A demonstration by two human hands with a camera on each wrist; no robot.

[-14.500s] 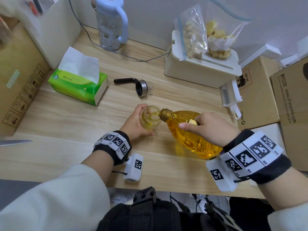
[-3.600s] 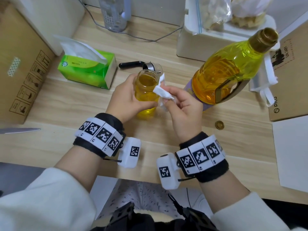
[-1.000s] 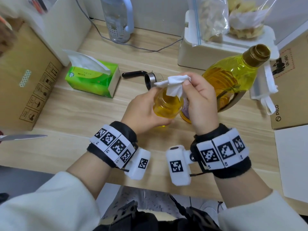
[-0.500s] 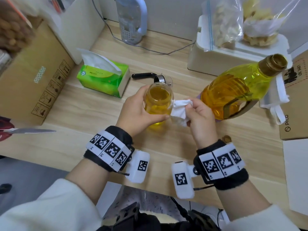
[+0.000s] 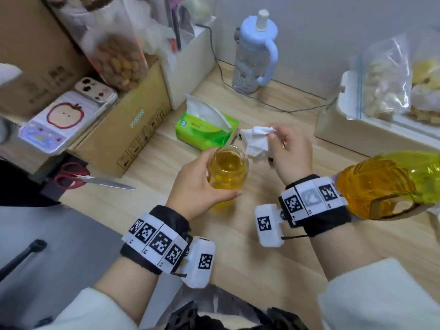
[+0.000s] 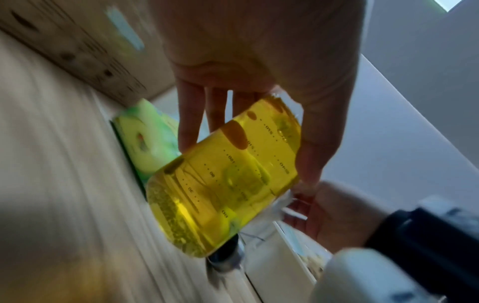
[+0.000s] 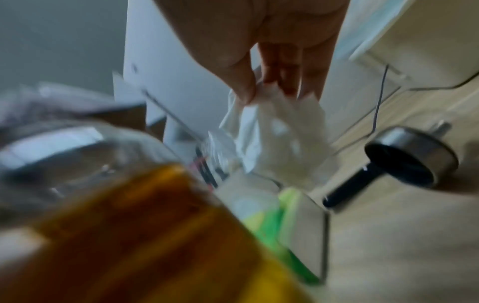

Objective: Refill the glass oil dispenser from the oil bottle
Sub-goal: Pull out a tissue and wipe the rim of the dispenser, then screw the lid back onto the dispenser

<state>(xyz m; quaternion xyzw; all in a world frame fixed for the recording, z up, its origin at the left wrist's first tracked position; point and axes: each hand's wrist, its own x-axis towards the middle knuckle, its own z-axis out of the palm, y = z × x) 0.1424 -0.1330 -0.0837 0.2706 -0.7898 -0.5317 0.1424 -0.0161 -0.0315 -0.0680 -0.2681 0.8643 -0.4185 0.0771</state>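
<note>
My left hand (image 5: 197,184) grips the glass oil dispenser (image 5: 227,171), an open-mouthed jar full of yellow oil; in the left wrist view the dispenser (image 6: 225,180) shows printed measuring marks. My right hand (image 5: 289,153) pinches a crumpled white tissue (image 5: 256,141) just right of the jar's mouth, also seen as the tissue (image 7: 274,133) between thumb and fingers. The big plastic oil bottle (image 5: 390,184) stands at the right, behind my right wrist. The dispenser's black-handled metal lid (image 7: 404,162) lies on the table beyond the tissue.
A green tissue box (image 5: 206,129) sits behind the jar. Cardboard boxes (image 5: 123,129) with a phone on top line the left. Red-handled scissors (image 5: 90,181) lie at the left edge. A blue drinking bottle (image 5: 256,55) and a white container (image 5: 376,129) stand at the back.
My right hand has lifted the tissue off the jar's side, up and away to the right. The camera has swung left; the left hand still holds the jar.
</note>
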